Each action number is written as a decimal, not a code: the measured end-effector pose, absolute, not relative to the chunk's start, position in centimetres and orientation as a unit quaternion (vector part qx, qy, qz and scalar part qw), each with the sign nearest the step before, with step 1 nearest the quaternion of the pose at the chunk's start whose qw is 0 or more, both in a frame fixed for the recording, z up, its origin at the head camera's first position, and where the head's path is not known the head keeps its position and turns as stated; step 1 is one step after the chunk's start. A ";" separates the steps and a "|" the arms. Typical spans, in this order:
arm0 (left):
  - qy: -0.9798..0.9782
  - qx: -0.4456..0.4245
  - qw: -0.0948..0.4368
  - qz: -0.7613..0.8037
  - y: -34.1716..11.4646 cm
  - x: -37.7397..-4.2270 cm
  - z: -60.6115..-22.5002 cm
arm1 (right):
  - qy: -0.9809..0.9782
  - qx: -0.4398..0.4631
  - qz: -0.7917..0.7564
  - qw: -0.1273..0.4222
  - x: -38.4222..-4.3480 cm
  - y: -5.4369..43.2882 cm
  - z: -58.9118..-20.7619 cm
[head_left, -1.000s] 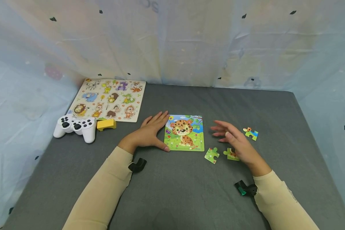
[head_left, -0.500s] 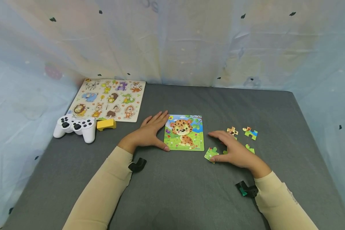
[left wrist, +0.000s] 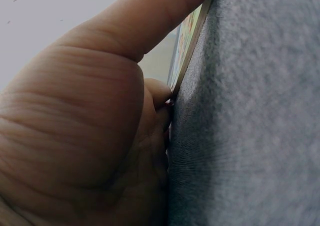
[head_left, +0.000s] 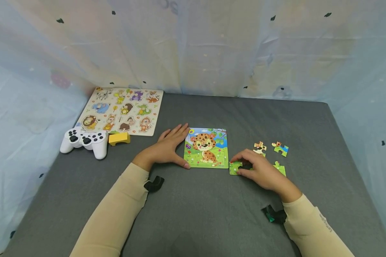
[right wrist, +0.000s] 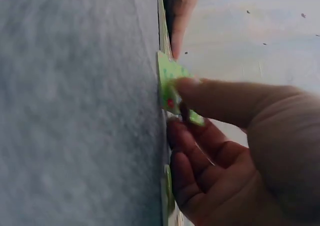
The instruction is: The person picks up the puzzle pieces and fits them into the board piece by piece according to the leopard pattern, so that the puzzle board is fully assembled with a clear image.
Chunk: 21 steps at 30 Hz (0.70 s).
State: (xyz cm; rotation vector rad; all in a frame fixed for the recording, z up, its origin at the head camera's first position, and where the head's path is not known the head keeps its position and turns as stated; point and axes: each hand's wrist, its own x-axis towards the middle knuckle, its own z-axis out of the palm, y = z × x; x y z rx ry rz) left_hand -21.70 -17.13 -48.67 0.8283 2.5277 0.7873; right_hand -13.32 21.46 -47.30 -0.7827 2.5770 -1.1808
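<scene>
A square leopard jigsaw puzzle (head_left: pixel 206 146) lies in the middle of the grey table in the head view. My left hand (head_left: pixel 164 150) rests along its left edge, fingers spread, with the thumb (left wrist: pixel 135 20) at the near corner in the left wrist view. To the puzzle's right, my right hand (head_left: pixel 262 173) pinches a green puzzle piece (head_left: pixel 234 168) between thumb and fingers. The right wrist view shows that piece (right wrist: pixel 167 83) tilted up from the cloth. Around the right hand lie a brown-and-white piece (head_left: pixel 260 147), a blue-and-green piece (head_left: pixel 280 149) and a green piece (head_left: pixel 280 167).
At the back left lies an animal peg board (head_left: pixel 122 112). A white game controller (head_left: pixel 85 141) and a yellow arched block (head_left: pixel 119 139) stand at its near edge. A pale patterned sheet (head_left: pixel 212 50) hangs behind the table.
My right hand came down over the loose pieces and took hold of the green piece, which has turned straighter and sits beside the puzzle's lower right corner. My left hand has stayed put.
</scene>
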 end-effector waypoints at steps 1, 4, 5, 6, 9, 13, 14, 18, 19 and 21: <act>0.897 0.292 0.182 0.277 -17.1 -21.7 -48.8 | 0.868 -0.256 -0.414 0.099 -13.3 21.4 -47.3; 0.898 0.290 0.181 0.278 -17.2 -21.7 -48.9 | 0.856 -0.228 -0.456 0.086 -13.3 21.0 -47.3; 0.898 0.290 0.180 0.279 -17.2 -21.8 -49.0 | 0.853 -0.222 -0.467 0.076 -13.3 20.9 -47.3; 0.898 0.290 0.180 0.278 -17.2 -21.8 -49.0 | 0.850 -0.218 -0.475 0.065 -13.3 20.8 -47.3; 0.898 0.290 0.179 0.279 -17.2 -21.8 -49.1 | 0.843 -0.214 -0.493 0.036 -13.4 20.3 -47.4; 0.896 0.293 0.178 0.282 -17.2 -21.8 -49.2 | 0.834 -0.210 -0.510 0.018 -13.4 19.5 -47.7; 0.896 0.294 0.178 0.282 -17.2 -21.8 -49.2 | 0.831 -0.209 -0.515 0.018 -13.5 19.2 -47.8; 0.895 0.295 0.176 0.284 -17.2 -21.7 -49.1 | 0.822 -0.206 -0.531 0.018 -13.8 18.0 -47.9; 0.896 0.294 0.176 0.284 -17.2 -21.7 -49.0 | 0.819 -0.207 -0.535 0.019 -13.9 17.7 -47.9; 0.896 0.294 0.176 0.283 -17.2 -21.7 -48.9 | 0.813 -0.208 -0.543 0.024 -14.2 17.1 -48.0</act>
